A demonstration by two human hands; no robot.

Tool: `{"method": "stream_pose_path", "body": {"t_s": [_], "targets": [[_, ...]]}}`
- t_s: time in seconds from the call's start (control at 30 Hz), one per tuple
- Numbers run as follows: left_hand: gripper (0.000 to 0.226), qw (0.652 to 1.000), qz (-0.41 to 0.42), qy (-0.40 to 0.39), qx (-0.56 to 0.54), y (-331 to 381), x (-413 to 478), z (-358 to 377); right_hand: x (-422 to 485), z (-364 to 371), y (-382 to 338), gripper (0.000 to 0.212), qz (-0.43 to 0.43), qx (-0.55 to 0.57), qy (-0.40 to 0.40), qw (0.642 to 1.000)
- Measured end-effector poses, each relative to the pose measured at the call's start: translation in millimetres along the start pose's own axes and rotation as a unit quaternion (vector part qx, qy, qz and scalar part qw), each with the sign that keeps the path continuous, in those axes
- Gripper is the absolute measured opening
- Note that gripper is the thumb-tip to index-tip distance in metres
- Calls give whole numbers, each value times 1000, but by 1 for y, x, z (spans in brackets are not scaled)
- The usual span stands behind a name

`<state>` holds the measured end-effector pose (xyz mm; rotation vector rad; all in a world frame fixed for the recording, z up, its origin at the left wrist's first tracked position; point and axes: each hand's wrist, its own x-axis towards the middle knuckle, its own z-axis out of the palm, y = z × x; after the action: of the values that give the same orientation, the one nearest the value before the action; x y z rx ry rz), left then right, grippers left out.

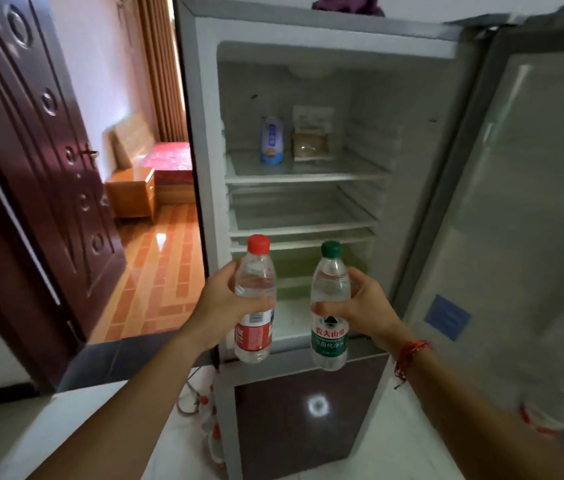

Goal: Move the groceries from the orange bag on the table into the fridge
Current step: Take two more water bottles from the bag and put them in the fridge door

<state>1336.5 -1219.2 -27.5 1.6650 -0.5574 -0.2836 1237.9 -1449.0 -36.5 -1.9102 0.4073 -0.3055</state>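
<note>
From my head, one wide camera faces forward and slightly down, close before the open fridge

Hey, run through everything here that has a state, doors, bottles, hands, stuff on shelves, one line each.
Fridge door: open, swung right.
Lower fridge door: closed.
Brown room door: open.
Red-capped bottle: capped, upright, gripped by left hand.
Green-capped bottle: capped, upright, gripped by right hand.
Blue-and-white container: upright on top shelf.
Packet: standing beside it.
</note>
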Motion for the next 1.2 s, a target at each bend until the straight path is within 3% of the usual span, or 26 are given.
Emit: {"method": "stream_pose_path", "body": {"t_s": [0.27, 0.63, 0.87, 1.2], "targets": [[54, 988, -7, -152, -40, -7, 72, 53, -16, -40, 23, 60, 67, -13, 141, 988], [48, 934, 12, -345, -89, -7, 103, 126, -77, -58, 30, 71, 146, 13, 316, 937], [54, 908, 47, -404, -95, -3, 93, 183, -126, -79, 36, 58, 171, 7, 395, 903], [55, 903, 63, -417, -85, 9, 86, 238, -142, -124, 62, 62, 177, 1, 420, 890]]}}
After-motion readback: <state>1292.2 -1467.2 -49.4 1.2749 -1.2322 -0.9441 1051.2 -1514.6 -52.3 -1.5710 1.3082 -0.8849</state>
